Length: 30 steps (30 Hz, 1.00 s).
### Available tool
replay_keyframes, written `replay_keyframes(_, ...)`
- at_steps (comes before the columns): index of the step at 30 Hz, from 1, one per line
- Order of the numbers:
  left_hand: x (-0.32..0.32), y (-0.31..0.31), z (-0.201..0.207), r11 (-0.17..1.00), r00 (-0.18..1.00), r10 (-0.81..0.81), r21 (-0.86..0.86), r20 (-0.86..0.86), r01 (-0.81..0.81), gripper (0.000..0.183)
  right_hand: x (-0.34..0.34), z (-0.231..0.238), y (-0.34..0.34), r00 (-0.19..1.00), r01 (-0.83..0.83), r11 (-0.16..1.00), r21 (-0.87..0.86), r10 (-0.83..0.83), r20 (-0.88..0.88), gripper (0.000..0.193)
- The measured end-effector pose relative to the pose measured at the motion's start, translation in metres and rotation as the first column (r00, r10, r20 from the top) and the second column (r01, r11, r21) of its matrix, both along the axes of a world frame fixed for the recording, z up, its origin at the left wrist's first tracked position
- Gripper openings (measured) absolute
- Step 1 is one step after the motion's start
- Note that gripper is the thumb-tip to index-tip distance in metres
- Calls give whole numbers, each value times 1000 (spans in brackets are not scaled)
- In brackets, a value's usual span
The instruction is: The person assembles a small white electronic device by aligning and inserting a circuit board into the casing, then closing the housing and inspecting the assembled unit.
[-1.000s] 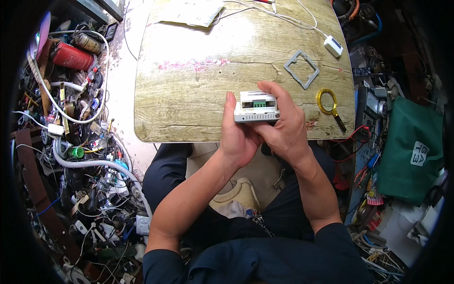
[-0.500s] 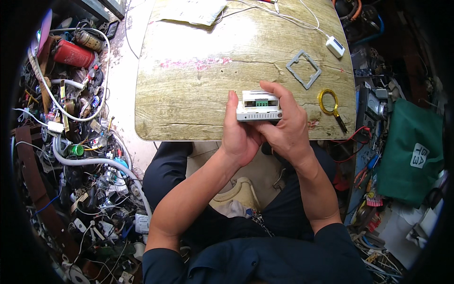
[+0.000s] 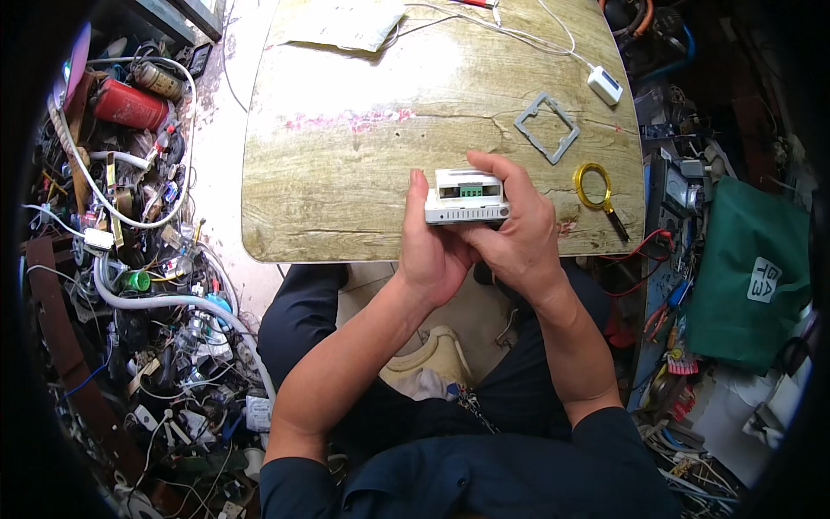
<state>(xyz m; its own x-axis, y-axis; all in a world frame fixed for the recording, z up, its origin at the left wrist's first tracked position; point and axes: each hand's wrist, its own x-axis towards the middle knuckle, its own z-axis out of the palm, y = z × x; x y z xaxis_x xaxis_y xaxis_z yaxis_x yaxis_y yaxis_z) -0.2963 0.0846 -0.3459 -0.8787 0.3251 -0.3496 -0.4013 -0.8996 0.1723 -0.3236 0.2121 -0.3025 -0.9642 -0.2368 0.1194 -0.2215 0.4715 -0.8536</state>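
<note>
Both hands hold a small white plastic box with a green connector block (image 3: 468,195) just above the near edge of a worn wooden table (image 3: 363,164). My left hand (image 3: 437,251) grips its left side, thumb up along the end. Wrapped around the right side and top is my right hand (image 3: 519,233), fingers curled over the far edge. The box's underside is hidden by my palms.
On the table lie a grey square frame (image 3: 546,127), a yellow-rimmed magnifier (image 3: 595,190), a white adapter on a cable (image 3: 604,85) and a cloth (image 3: 341,24). Tangled wires and parts (image 3: 130,259) crowd the floor at left. A green bag (image 3: 748,277) sits at right.
The box and both hands have shifted slightly toward the table; the grip is unchanged.
</note>
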Motion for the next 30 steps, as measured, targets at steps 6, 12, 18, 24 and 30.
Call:
replay_keyframes(6,0,0,0,1000,1000,-1,0,2,1,72,0,2,1,1000,-3,1000,-12,3,11,63)
replay_keyframes(12,-2,0,-1,1000,1000,-16,-4,15,16,77,-1,2,4,995,-72,997,27,73,-65,71)
replay_keyframes(18,-3,-4,3,998,999,-37,-47,29,38,81,-1,7,6,982,-188,976,-107,187,-13,64)
replay_keyframes(24,-3,-8,10,997,998,-61,-48,8,61,83,0,9,10,974,-192,948,-255,216,68,54)
replay_keyframes(30,-4,-5,8,995,998,-57,-79,21,59,90,-1,5,5,982,-122,923,-365,166,92,50)
